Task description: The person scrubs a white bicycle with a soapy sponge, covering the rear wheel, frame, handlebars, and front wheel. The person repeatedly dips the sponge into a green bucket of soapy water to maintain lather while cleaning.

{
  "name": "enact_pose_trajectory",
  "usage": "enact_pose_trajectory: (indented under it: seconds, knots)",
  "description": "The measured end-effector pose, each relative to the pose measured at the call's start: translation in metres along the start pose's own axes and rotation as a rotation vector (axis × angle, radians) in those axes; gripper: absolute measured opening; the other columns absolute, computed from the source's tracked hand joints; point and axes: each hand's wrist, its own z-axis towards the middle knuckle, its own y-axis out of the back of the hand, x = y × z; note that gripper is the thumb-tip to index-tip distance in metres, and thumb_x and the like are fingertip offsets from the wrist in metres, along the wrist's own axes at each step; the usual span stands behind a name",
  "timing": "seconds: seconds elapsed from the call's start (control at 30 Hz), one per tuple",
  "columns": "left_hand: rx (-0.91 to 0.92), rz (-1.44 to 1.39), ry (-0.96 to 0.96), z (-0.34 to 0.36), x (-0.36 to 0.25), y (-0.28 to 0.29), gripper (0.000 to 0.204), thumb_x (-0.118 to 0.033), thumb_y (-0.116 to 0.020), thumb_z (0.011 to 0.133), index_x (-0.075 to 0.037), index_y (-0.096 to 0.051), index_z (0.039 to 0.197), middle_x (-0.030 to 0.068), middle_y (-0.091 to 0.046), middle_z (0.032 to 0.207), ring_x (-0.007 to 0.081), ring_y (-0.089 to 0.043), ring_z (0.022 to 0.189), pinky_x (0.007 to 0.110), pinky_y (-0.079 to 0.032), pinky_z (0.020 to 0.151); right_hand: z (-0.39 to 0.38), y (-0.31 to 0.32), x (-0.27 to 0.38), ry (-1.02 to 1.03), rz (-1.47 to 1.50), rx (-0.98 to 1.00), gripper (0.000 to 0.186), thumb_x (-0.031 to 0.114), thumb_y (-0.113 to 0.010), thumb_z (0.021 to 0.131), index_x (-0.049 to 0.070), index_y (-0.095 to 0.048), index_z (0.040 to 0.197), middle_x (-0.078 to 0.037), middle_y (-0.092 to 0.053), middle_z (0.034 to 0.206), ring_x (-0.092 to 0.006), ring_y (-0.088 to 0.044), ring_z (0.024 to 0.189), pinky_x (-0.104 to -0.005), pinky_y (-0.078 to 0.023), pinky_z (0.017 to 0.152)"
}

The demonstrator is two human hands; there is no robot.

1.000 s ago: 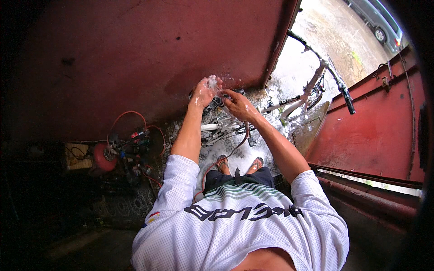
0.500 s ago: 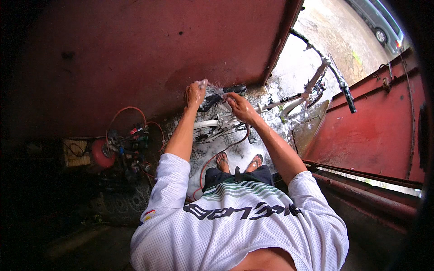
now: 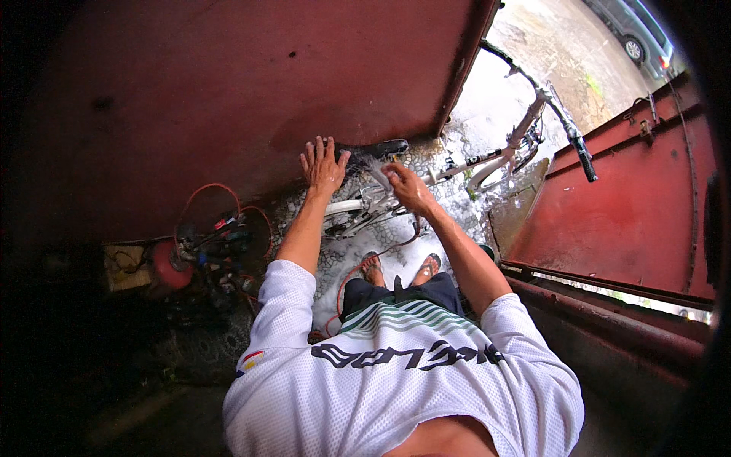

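A white bicycle (image 3: 487, 161) stands in front of me with its handlebar (image 3: 565, 118) to the far right. My left hand (image 3: 324, 169) lies flat with its fingers spread, at the rear end of the black saddle (image 3: 387, 148); whether it presses on the saddle I cannot tell. In my right hand (image 3: 410, 186), curled closed beside the saddle, is the end of an orange hose (image 3: 403, 242), mostly hidden by the fingers. A spray of water leaves it toward the saddle and my left hand.
Beyond the saddle rises a dark red metal wall (image 3: 228, 91). An open red gate panel (image 3: 609, 206) stands at the right. At the left lie a red round tank (image 3: 171, 265) and dim clutter. Suds cover the wet floor (image 3: 358, 263). Outside, a vehicle (image 3: 636, 34) is parked.
My left hand has opened from a closed, wet shape and spread its fingers over the rear of the saddle. My right hand stays nearly in place, water still spraying from it.
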Motion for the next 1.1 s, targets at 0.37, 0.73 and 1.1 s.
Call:
enact_pose_trajectory:
  seconds: [0.37, 0.73, 1.1]
  knots:
    - [-0.057, -0.063, -0.363, -0.014, -0.043, -0.008, 0.06, -0.042, -0.046, 0.096, -0.016, -0.031, 0.148, 0.0161, -0.028, 0.153, 0.0331, -0.024, 0.142, 0.052, -0.017, 0.114, 0.008, 0.013, -0.049, -0.01, 0.002, -0.272, 0.029, 0.032, -0.049, 0.098, 0.009, -0.059, 0.114, -0.012, -0.065, 0.082, -0.0196, -0.06, 0.073, -0.0337, -0.047, 0.069]
    - [0.142, -0.564, 0.096, -0.018, 0.031, 0.003, 0.064, -0.055, -0.035, 0.098, -0.026, -0.019, 0.152, 0.0167, -0.021, 0.156, 0.0413, -0.02, 0.142, 0.047, -0.024, 0.113, 0.004, -0.043, -0.059, 0.236, 0.293, -0.057, 0.03, 0.033, -0.052, 0.096, 0.009, -0.059, 0.113, -0.016, -0.066, 0.087, -0.0271, -0.063, 0.078, -0.0384, -0.048, 0.07]
    - [0.26, -1.54, 0.806, -0.028, 0.029, -0.008, 0.063, -0.049, -0.042, 0.098, -0.01, -0.027, 0.146, 0.0163, -0.038, 0.143, 0.0386, -0.048, 0.122, 0.052, -0.053, 0.084, 0.004, -0.059, -0.06, 0.033, 0.158, -0.125, 0.026, 0.025, -0.05, 0.097, 0.008, -0.058, 0.115, -0.014, -0.067, 0.098, -0.0283, -0.065, 0.083, -0.0377, -0.049, 0.076]
